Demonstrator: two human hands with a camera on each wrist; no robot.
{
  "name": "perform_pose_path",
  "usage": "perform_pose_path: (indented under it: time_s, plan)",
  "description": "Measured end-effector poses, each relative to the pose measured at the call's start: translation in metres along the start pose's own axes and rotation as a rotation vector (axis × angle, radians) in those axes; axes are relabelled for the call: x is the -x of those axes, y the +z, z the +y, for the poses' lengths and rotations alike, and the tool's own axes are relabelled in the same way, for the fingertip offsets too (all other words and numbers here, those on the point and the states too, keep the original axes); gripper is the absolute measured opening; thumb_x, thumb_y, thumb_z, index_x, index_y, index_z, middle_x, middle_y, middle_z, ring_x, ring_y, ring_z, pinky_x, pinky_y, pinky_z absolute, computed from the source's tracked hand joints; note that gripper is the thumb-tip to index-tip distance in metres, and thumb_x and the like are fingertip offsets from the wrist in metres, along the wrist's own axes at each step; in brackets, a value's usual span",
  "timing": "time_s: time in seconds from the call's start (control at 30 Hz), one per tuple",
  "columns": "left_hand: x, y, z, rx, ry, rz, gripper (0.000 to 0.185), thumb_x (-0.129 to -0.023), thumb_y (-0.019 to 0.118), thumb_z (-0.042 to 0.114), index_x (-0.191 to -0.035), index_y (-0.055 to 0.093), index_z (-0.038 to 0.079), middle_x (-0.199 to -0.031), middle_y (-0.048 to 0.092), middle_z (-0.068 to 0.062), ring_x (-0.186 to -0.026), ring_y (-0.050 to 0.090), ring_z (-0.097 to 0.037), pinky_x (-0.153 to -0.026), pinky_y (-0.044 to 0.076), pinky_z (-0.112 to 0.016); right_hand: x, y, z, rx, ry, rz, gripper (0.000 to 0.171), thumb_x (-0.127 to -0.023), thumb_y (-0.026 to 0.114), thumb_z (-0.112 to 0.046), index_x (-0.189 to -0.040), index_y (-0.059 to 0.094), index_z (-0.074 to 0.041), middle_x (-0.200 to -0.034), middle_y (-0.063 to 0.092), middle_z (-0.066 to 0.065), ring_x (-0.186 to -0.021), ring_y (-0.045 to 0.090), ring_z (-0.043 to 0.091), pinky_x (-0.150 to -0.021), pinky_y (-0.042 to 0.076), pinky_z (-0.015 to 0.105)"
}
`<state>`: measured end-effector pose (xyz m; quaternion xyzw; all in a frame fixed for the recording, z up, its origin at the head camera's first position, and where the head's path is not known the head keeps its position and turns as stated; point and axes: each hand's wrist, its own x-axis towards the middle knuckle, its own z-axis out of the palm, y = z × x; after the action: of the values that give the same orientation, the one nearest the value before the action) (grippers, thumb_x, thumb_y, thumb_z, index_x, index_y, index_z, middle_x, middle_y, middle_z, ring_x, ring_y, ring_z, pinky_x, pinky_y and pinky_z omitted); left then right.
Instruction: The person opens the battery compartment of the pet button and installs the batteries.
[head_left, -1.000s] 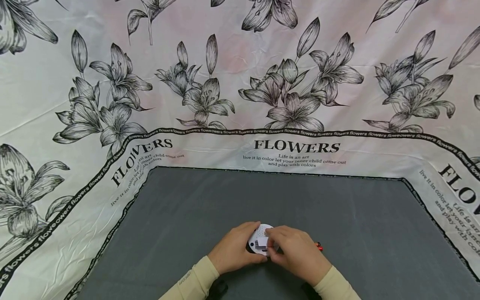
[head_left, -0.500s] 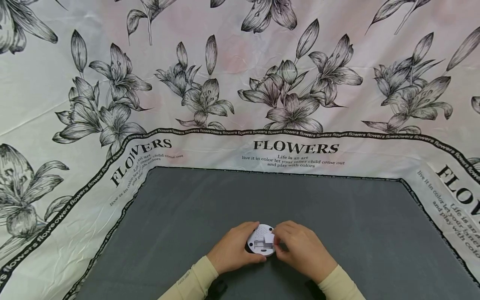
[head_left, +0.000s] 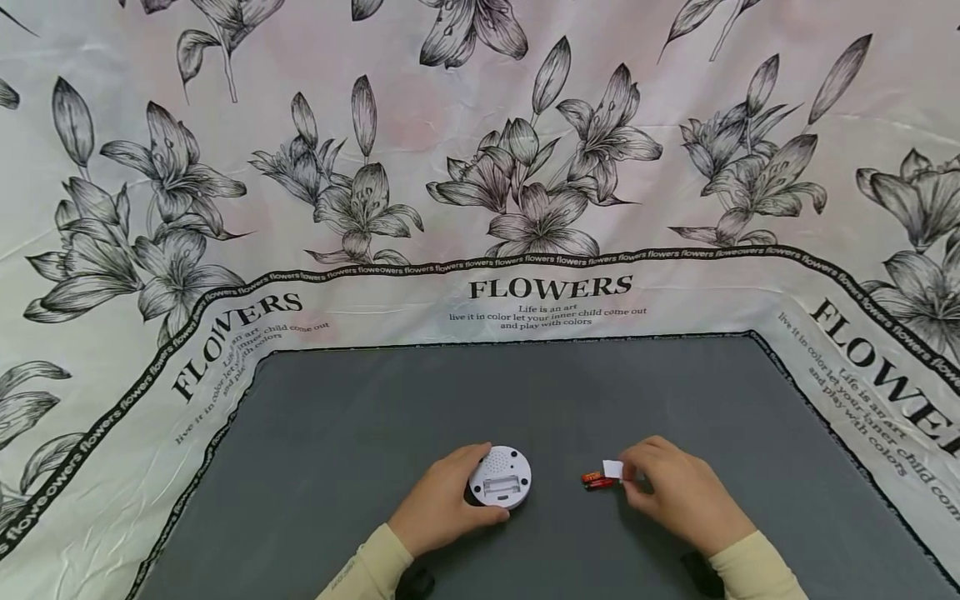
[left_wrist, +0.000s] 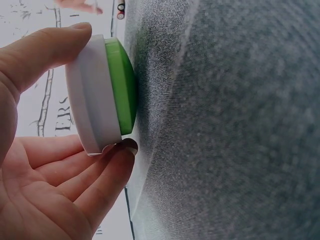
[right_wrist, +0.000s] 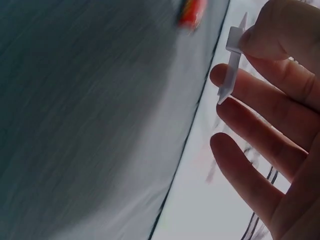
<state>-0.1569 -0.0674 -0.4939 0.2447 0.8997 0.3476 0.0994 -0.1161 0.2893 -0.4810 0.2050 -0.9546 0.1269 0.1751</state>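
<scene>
A round white device (head_left: 500,477) with a green face (left_wrist: 121,91) lies face down on the grey mat (head_left: 375,433), its battery bay uncovered and facing up. My left hand (head_left: 438,500) grips its rim between thumb and fingers (left_wrist: 47,47). My right hand (head_left: 678,492) pinches a small white cover plate (head_left: 612,469) (right_wrist: 231,60) between thumb and fingers, just right of two small red batteries (head_left: 596,480) (right_wrist: 191,12) lying on the mat.
The grey mat lies on a white cloth (head_left: 480,167) printed with black lilies and the word FLOWERS. The cloth surrounds the mat on the left, far and right sides.
My right hand has lifted the white cover off the device's back and carried it right, beside the red batteries. The left hand stays on the device. The camera view shifted a little.
</scene>
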Motion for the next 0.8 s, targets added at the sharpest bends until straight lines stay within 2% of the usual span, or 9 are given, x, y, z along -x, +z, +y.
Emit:
perform_pose_path:
  time_s: [0.1, 0.23, 0.4, 0.53, 0.67, 0.8]
  plan:
    - [0.001, -0.001, -0.001, 0.0, 0.002, 0.009, 0.093, -0.088, 0.09, 0.049, -0.162, 0.05, 0.008, -0.161, 0.057, -0.009, -0.145, 0.059, -0.029, -0.117, 0.05, -0.053, 0.015, -0.007, 0.014, 0.017, 0.088, -0.053, 0.033, -0.08, 0.09, -0.009, -0.084, 0.066, -0.031, -0.101, 0.07, -0.011, -0.09, 0.062, 0.005, -0.063, 0.05, 0.027]
    - [0.0, 0.002, 0.001, 0.002, 0.006, 0.009, 0.093, -0.087, 0.09, 0.048, -0.161, 0.05, 0.008, -0.161, 0.057, -0.008, -0.145, 0.059, -0.029, -0.117, 0.05, -0.053, 0.031, -0.012, 0.031, 0.028, 0.142, -0.076, 0.034, -0.081, 0.09, -0.01, -0.084, 0.064, -0.03, -0.1, 0.068, -0.012, -0.089, 0.058, 0.003, -0.065, 0.049, 0.03]
    - [0.002, 0.001, 0.0, -0.008, -0.01, 0.001, 0.094, -0.087, 0.09, 0.049, -0.162, 0.05, 0.008, -0.161, 0.057, -0.009, -0.145, 0.059, -0.029, -0.117, 0.051, -0.053, 0.037, -0.007, 0.039, 0.03, 0.168, -0.094, 0.036, -0.082, 0.09, -0.011, -0.083, 0.062, -0.034, -0.102, 0.071, -0.011, -0.09, 0.063, 0.007, -0.068, 0.052, 0.033]
    - [0.001, 0.002, 0.0, -0.008, -0.018, -0.011, 0.095, -0.087, 0.09, 0.05, -0.162, 0.049, 0.009, -0.162, 0.056, -0.009, -0.146, 0.058, -0.029, -0.117, 0.051, -0.054, 0.04, -0.006, 0.041, 0.032, 0.187, -0.096, 0.031, -0.082, 0.09, -0.011, -0.088, 0.068, -0.031, -0.104, 0.074, -0.008, -0.094, 0.069, 0.012, -0.071, 0.056, 0.036]
    - [0.0, 0.002, 0.001, -0.006, -0.016, -0.01, 0.095, -0.087, 0.09, 0.05, -0.162, 0.049, 0.008, -0.162, 0.056, -0.009, -0.146, 0.058, -0.029, -0.117, 0.051, -0.054, 0.039, -0.009, 0.042, 0.021, 0.204, -0.119, 0.027, -0.083, 0.09, -0.011, -0.091, 0.071, -0.029, -0.102, 0.073, -0.011, -0.091, 0.065, 0.007, -0.072, 0.056, 0.035]
    - [0.0, 0.002, 0.002, -0.009, -0.007, -0.003, 0.094, -0.087, 0.091, 0.048, -0.162, 0.05, 0.007, -0.161, 0.057, -0.01, -0.145, 0.059, -0.028, -0.117, 0.051, -0.053, 0.038, -0.012, 0.041, 0.015, 0.215, -0.156, 0.029, -0.085, 0.088, -0.013, -0.087, 0.066, -0.031, -0.095, 0.068, -0.016, -0.085, 0.055, 0.002, -0.069, 0.049, 0.031]
